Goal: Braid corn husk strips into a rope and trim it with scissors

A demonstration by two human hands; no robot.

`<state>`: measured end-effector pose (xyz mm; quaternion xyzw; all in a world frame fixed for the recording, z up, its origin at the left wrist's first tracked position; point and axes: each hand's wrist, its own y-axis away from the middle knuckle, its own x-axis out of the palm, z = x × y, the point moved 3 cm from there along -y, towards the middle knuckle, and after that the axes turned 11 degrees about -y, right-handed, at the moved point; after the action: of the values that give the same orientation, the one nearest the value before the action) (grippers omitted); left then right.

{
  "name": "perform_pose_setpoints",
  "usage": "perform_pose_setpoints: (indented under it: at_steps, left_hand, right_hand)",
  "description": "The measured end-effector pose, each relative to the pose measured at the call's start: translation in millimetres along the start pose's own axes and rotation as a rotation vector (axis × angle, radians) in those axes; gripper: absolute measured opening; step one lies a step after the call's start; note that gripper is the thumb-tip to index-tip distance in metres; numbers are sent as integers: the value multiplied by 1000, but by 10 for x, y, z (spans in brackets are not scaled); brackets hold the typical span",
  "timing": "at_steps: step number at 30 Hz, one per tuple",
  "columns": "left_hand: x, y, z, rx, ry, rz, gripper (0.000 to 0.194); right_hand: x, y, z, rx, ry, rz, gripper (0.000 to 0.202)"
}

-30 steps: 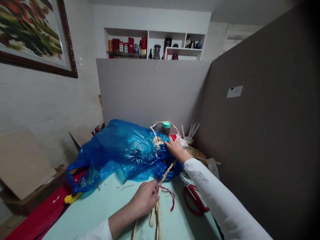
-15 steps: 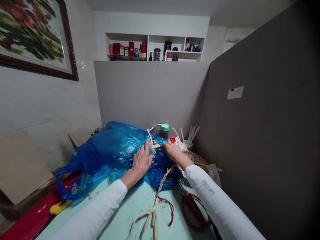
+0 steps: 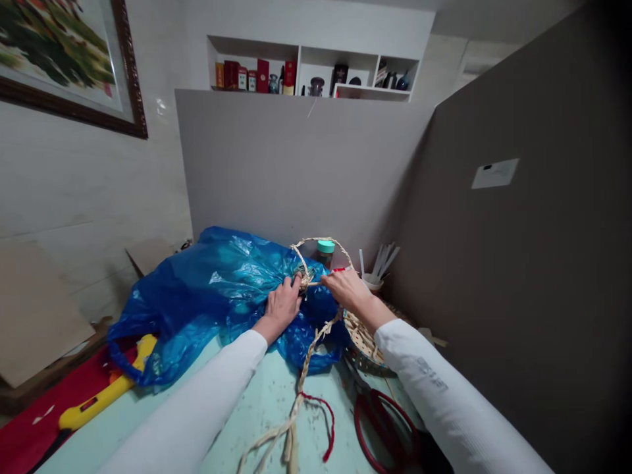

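My left hand (image 3: 283,304) is closed at the gathered mouth of a blue plastic bag (image 3: 232,263), gripping the straw bundle (image 3: 306,275) that pokes out of it. My right hand (image 3: 345,288) pinches pale straw strands drawn out to the right of that bundle. A braided straw cord (image 3: 309,355) arches in a loop above both hands, and its tail runs down over the table. Red string (image 3: 330,421) is tied round the tail above its loose, unbraided ends. Part of the braid is hidden behind my right hand.
Red-handled scissors (image 3: 382,421) lie by my right forearm, near a woven basket (image 3: 365,336) holding straw pieces. Behind stand a green-lidded jar (image 3: 326,247) and a cup (image 3: 372,282) of white sticks. A yellow-handled tool (image 3: 99,398) lies left on the pale-green table (image 3: 257,408).
My left fingers have closed in round the straw at the bag's mouth. My right hand stays pinched on the strands. The view has tilted down, showing more of the scissors, basket and yellow tool.
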<state>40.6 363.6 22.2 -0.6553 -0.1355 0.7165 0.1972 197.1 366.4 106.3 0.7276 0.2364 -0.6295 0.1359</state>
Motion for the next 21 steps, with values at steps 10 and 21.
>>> perform_pose_setpoints:
  at_steps: [10, 21]
  left_hand:
    - [88, -44, 45, -56, 78, -58, 25]
    - [93, 276, 170, -19, 137, -122, 24]
  right_hand:
    - [-176, 181, -746, 524, -244, -251, 36]
    - [274, -647, 33, 382, -545, -217, 34]
